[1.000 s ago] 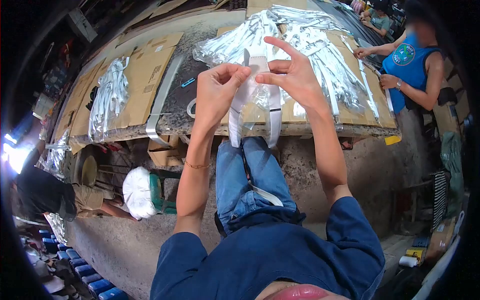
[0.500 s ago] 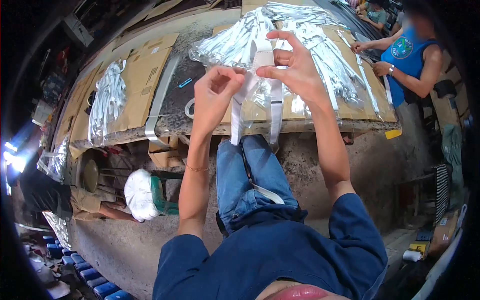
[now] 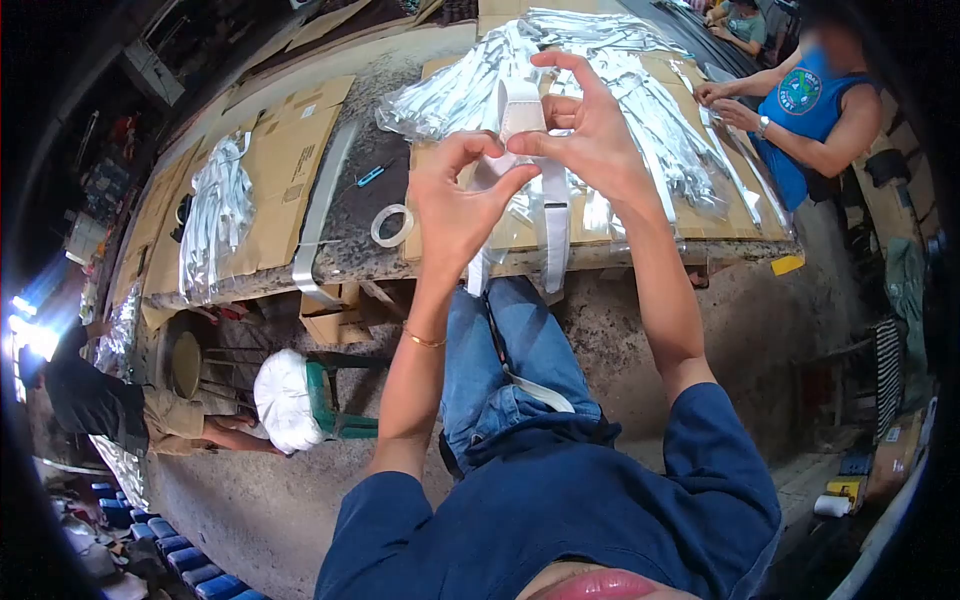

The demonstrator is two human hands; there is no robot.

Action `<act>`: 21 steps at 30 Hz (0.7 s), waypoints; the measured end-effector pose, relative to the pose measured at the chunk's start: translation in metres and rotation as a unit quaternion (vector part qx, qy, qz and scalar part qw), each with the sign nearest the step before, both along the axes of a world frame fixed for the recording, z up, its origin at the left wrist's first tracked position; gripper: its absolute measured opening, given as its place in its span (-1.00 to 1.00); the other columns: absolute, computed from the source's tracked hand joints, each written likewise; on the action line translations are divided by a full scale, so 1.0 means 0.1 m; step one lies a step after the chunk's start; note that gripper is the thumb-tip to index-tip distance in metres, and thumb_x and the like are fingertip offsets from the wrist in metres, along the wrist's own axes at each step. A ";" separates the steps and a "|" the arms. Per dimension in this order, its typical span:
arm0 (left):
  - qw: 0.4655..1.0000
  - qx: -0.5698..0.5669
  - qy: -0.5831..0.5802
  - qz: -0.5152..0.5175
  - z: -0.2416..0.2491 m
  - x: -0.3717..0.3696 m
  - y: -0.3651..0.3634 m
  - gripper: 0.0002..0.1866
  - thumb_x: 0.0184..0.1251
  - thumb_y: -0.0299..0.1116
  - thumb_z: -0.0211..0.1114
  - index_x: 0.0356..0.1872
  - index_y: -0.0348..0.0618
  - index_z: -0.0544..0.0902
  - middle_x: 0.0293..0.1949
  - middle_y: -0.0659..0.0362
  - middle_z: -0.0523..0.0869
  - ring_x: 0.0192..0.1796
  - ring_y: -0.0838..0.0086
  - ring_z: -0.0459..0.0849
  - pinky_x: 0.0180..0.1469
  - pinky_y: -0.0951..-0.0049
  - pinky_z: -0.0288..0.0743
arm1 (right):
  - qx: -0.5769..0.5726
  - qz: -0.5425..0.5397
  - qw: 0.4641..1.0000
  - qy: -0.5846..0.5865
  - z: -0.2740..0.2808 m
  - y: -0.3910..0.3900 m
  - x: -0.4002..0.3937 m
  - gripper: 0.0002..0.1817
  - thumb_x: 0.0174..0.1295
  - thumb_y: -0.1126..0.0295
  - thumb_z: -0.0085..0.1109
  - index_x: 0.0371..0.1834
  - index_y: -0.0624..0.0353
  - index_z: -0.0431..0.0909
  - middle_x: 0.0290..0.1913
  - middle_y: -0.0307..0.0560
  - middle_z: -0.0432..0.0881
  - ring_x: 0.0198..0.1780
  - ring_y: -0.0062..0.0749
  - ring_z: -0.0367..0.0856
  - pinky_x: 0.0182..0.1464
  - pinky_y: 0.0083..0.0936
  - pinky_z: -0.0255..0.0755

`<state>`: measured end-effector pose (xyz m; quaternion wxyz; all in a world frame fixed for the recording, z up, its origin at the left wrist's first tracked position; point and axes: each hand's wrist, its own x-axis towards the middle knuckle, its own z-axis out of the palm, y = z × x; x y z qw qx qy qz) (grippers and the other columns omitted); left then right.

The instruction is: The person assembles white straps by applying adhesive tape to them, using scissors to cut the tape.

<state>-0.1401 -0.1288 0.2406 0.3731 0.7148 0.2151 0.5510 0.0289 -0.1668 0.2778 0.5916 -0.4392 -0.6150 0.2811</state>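
Note:
In the head view, a white strap (image 3: 522,112) with a stitched, folded upper part is held up above the table's front edge. Its two tails hang down, one with a short dark mark. My right hand (image 3: 597,150) grips the folded part from the right, thumb across its front and index finger raised away. From the left, my left hand (image 3: 455,205) closes on the strap just below the fold, thumb and index finger around it; the exact contact is partly hidden by the fingers.
A heap of shiny white straps (image 3: 450,85) covers the table behind my hands. Another bundle (image 3: 215,205) lies on cardboard (image 3: 290,185) at left. A light-blue cutter (image 3: 371,176) and a tape roll (image 3: 391,225) lie between. A co-worker (image 3: 815,110) handles straps at right. A stool (image 3: 320,400) stands below.
My left hand has moved right and its thumb now reaches across the strap. My right hand keeps its hold. The co-worker's hands have shifted slightly.

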 end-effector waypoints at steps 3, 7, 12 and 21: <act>0.995 0.059 0.029 0.075 0.01 0.06 -0.04 -0.73 0.04 -0.51 0.58 -0.26 -0.30 0.66 -0.19 0.15 0.74 -0.11 0.57 0.67 0.01 0.53 0.54 | 0.036 -0.028 0.999 0.009 -0.04 0.04 -0.02 -0.12 -0.09 0.54 0.55 0.34 0.14 0.24 -0.48 -0.24 0.61 -0.36 -0.62 0.57 -0.17 -0.61 0.41; 0.986 0.125 -0.012 0.113 0.00 0.12 -0.04 -0.78 0.12 -0.51 0.53 -0.23 -0.33 0.70 -0.19 0.17 0.76 -0.10 0.54 0.69 0.03 0.53 0.54 | 0.029 -0.053 0.998 0.004 -0.01 0.01 -0.01 -0.10 -0.09 0.52 0.56 0.36 0.14 0.23 -0.52 -0.28 0.56 -0.39 -0.65 0.55 -0.16 -0.63 0.41; 0.995 -0.012 -0.094 0.002 0.11 0.06 0.01 -0.77 0.19 -0.51 0.42 -0.12 -0.27 0.68 -0.19 0.15 0.78 -0.14 0.42 0.74 -0.08 0.45 0.56 | 0.045 -0.031 0.998 0.021 -0.02 0.02 0.02 -0.04 -0.11 0.56 0.57 0.41 0.13 0.20 -0.55 -0.30 0.53 -0.43 -0.68 0.49 -0.24 -0.63 0.41; 0.903 0.396 0.120 0.119 1.07 0.02 0.53 -0.55 0.21 -0.52 0.43 0.13 -0.26 0.55 -0.17 0.11 0.75 -0.09 0.56 0.68 0.01 0.55 0.51 | -0.017 -0.010 0.998 -0.062 0.06 -0.12 -0.06 0.02 -0.07 0.58 0.57 0.47 0.03 0.13 -0.41 -0.18 0.68 -0.34 -0.66 0.62 -0.33 -0.68 0.42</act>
